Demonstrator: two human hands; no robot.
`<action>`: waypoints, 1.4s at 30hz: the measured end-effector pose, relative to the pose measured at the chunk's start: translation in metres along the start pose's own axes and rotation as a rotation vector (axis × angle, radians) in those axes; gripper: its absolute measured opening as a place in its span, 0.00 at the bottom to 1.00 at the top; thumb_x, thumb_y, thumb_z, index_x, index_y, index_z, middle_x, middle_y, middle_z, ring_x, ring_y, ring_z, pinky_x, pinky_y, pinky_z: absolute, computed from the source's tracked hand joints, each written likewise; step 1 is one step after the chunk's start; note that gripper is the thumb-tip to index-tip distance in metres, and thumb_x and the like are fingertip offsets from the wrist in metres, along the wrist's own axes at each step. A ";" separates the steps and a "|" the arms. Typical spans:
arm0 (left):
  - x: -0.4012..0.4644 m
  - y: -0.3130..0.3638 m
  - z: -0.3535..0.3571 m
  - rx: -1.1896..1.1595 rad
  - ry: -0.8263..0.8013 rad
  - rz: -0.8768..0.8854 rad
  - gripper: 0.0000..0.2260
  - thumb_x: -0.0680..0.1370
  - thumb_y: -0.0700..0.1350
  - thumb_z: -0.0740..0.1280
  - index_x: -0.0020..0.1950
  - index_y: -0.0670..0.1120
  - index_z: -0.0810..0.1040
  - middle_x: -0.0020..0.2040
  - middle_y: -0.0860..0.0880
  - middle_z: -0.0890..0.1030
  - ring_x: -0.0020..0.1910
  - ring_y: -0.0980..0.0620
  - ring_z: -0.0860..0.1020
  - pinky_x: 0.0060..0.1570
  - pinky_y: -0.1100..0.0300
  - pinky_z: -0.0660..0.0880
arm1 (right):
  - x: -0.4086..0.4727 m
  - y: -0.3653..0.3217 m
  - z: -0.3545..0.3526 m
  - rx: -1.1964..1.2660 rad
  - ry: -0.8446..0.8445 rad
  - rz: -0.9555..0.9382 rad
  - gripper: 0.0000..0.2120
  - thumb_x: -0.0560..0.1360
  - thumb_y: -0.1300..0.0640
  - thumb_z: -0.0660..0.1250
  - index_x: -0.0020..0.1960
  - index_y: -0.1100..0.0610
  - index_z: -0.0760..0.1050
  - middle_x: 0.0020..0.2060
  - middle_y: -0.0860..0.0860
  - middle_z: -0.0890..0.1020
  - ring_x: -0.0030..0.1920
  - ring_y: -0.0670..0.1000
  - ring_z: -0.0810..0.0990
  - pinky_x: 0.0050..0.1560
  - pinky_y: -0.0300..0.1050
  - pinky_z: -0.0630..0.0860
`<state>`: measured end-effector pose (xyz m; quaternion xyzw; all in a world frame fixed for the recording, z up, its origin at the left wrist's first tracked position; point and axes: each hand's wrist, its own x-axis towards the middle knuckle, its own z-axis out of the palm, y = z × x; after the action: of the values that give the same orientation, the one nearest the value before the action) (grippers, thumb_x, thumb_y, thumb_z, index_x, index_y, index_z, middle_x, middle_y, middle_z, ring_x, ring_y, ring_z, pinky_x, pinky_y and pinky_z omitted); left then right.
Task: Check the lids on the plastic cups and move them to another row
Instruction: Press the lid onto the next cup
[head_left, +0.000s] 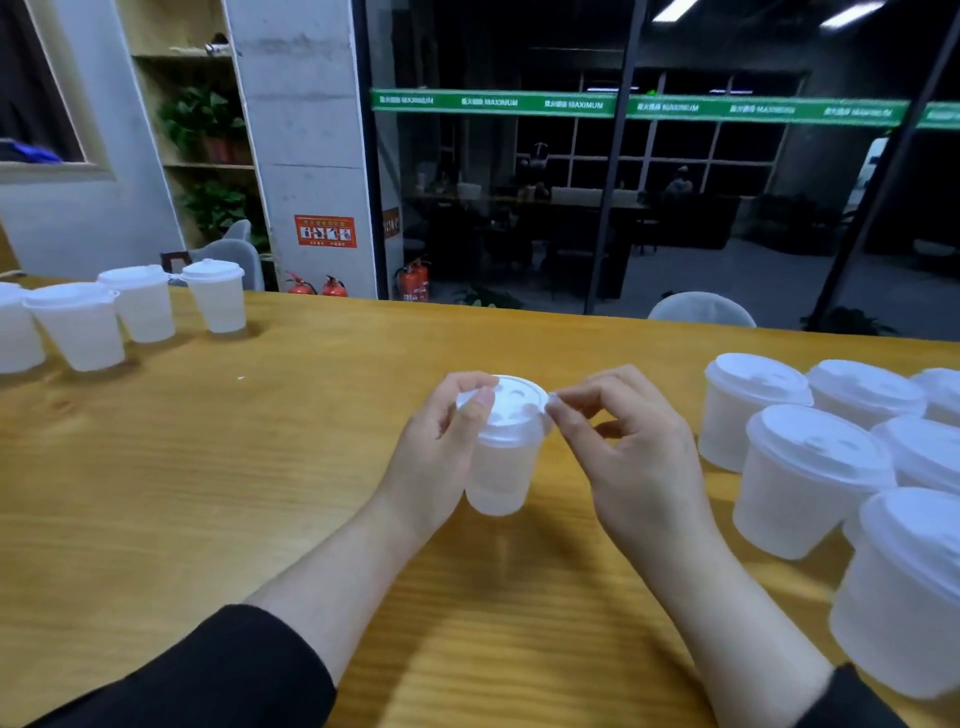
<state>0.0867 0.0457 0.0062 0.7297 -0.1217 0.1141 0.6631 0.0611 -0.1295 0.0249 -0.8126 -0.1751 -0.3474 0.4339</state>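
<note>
Head view: cup (500, 467) held centre-near, just above the table (208, 493). Left hand (441, 441) wraps its side, thumb on the lid (506, 402). Right hand (623, 441) pinches the lid's right rim. Risk: squeezing could flex the thin wall and unseat the lid (checked row far left (119, 312), unchecked cluster right (810, 457)).

Wooden counter (218, 467); red fire extinguishers (414, 280) at pillar base, potted plants (200, 122) on shelving (156, 31), grey chair (701, 309) behind.

Left hand (441, 441) curled in a grip, right hand (628, 436) pinching.
</note>
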 end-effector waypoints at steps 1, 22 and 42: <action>0.000 0.000 0.000 0.009 0.001 0.011 0.16 0.77 0.64 0.61 0.57 0.57 0.80 0.52 0.49 0.83 0.53 0.47 0.80 0.47 0.56 0.76 | 0.004 -0.003 0.002 -0.009 0.000 -0.006 0.02 0.78 0.58 0.72 0.47 0.53 0.83 0.44 0.42 0.79 0.49 0.43 0.79 0.45 0.30 0.71; 0.000 -0.005 -0.002 0.025 -0.032 0.038 0.20 0.73 0.69 0.60 0.56 0.60 0.79 0.52 0.44 0.82 0.51 0.44 0.79 0.48 0.48 0.77 | -0.018 -0.017 0.002 -0.525 -0.098 -0.158 0.11 0.78 0.53 0.64 0.60 0.49 0.78 0.50 0.48 0.78 0.48 0.55 0.75 0.40 0.54 0.76; 0.010 -0.016 -0.010 -0.057 0.104 -0.296 0.36 0.76 0.77 0.47 0.56 0.55 0.84 0.48 0.50 0.88 0.52 0.48 0.86 0.63 0.44 0.78 | 0.023 -0.030 0.017 -0.259 -0.533 0.246 0.44 0.72 0.35 0.73 0.81 0.44 0.57 0.74 0.43 0.68 0.72 0.43 0.66 0.66 0.41 0.66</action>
<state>0.1015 0.0567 -0.0045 0.7135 0.0186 0.0493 0.6987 0.0662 -0.0987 0.0525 -0.9385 -0.1375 -0.0866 0.3046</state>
